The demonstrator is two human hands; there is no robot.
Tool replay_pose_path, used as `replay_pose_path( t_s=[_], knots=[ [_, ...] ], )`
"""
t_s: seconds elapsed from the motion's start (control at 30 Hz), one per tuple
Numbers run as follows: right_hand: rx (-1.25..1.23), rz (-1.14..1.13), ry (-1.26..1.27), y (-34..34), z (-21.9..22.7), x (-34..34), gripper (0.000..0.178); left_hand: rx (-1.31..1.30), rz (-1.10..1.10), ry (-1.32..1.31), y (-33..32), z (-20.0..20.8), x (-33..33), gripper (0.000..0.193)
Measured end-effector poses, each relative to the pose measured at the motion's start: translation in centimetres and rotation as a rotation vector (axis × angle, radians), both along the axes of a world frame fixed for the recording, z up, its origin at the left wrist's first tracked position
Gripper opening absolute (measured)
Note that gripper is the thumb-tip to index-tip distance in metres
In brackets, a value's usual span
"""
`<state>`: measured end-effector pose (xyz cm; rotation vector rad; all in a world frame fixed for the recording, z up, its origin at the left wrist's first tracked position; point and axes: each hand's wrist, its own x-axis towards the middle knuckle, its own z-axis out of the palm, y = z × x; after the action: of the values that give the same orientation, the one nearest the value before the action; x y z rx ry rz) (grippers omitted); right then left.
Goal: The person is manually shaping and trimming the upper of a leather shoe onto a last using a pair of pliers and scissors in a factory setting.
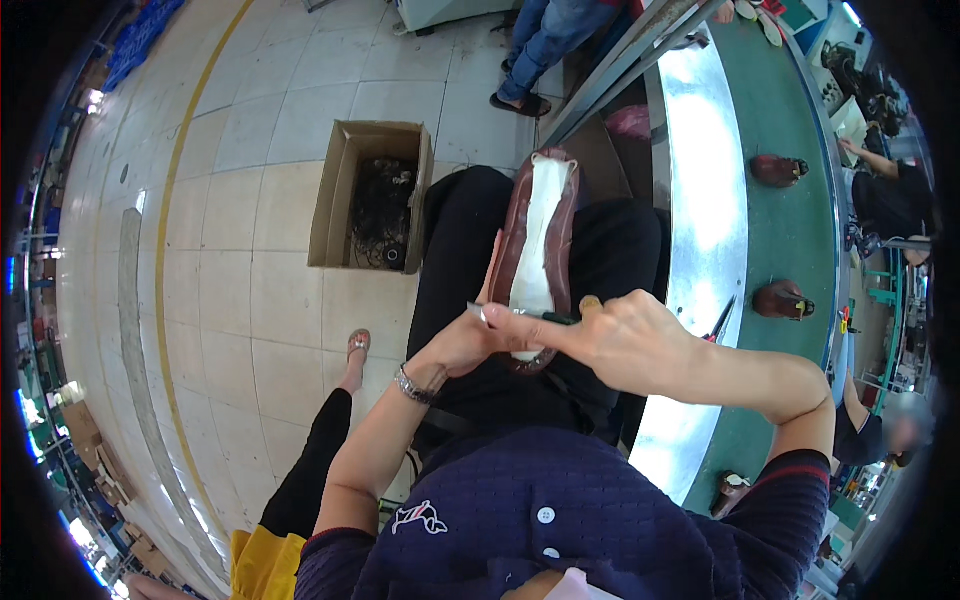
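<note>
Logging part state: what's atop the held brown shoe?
A whitish strip runs along the brown shoe. The right hand crosses its lower part; the surface beneath can't be seen.

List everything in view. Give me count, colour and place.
Shoe: 1, brown with white strip, centre
Tool: 1, grey tip, at the shoe's near end
Ledge: 1, silver, right of centre
Belt: 1, green, beyond the ledge
Belt shoes: 3, brown, on the belt
Bag: 1, pink, upper right of centre
Floor: 1, beige and grey, left
Box: 1, brown, on the floor
Tangle: 1, dark, inside the box
Other people: at least 4, mixed clothing, around the edges
Rim clutter: too small to count
Watch: 1, silver, left wrist
Trousers: 1 pair, black, under the shoe
Shirt: 1, navy, bottom
Left hand: 1, bare, holding the shoe
Right hand: 1, bare, fingers around the tool
</note>
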<state>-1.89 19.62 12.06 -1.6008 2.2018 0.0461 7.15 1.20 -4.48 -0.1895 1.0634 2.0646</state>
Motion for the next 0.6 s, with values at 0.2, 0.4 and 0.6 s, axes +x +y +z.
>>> replay_pose_path(
  t_s=[0.2, 0.4, 0.6],
  knots=[
    [-0.197, -0.108, -0.126, 0.2, -1.2, -3.0, 0.080, 0.055, 0.213, 0.055, 0.6, 1.7, -0.4, 0.097],
    [-0.460, -0.172, 0.001, -1.3, 1.1, -7.3, 0.070, 0.144, 0.314, -0.074, -1.2, 4.1, -5.7, 0.090],
    [-0.010, -0.104, 0.138, -1.0, -0.8, -10.0, 0.076, -0.025, 0.183, -0.191, -0.9, 5.2, -9.8, 0.087]
  ],
)
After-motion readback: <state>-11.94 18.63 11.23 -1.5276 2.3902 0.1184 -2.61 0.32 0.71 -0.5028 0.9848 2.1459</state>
